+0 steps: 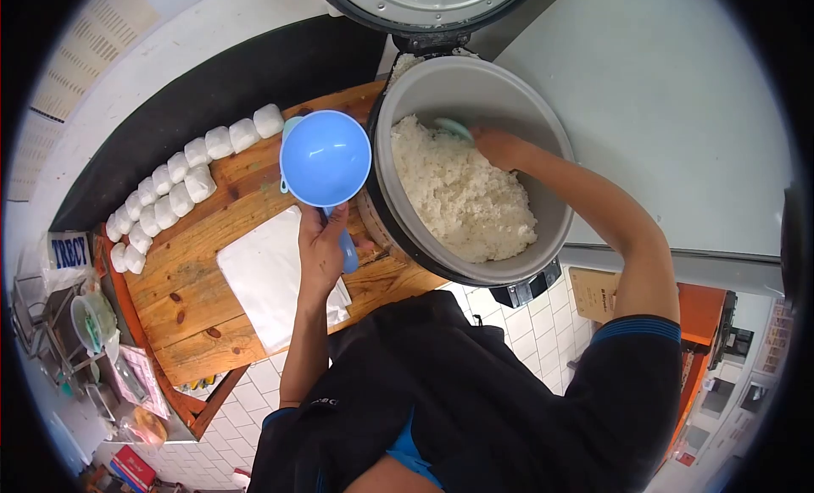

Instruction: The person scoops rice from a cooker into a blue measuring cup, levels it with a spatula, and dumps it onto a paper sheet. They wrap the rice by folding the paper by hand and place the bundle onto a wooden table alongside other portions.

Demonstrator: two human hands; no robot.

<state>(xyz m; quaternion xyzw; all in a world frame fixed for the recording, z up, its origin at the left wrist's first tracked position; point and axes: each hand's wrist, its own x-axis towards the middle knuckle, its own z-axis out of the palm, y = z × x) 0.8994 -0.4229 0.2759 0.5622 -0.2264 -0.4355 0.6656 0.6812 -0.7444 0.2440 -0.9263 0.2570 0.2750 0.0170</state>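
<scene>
In my left hand (322, 251) is the handle of a blue plastic scoop (326, 158), its round, empty bowl facing up over the table beside the rice cooker. Part of a pale green item shows behind the scoop's rim. My right hand (498, 148) reaches inside the large cooker pot (543, 116), closed on a pale green rice paddle (454, 128); most of the paddle is hidden by the fingers and the rice. A heap of white cooked rice (462, 192) lies in the pot. Below the scoop, a stack of white sheets (263, 281) rests on the wooden table.
Rows of white wrapped packets (178, 167) line the back of the wooden table (182, 323). The cooker's lid (428, 5) stands raised behind the pot. A rack with bowls and utensils (93, 323) is at the left. A large pale panel (661, 111) stands at the right.
</scene>
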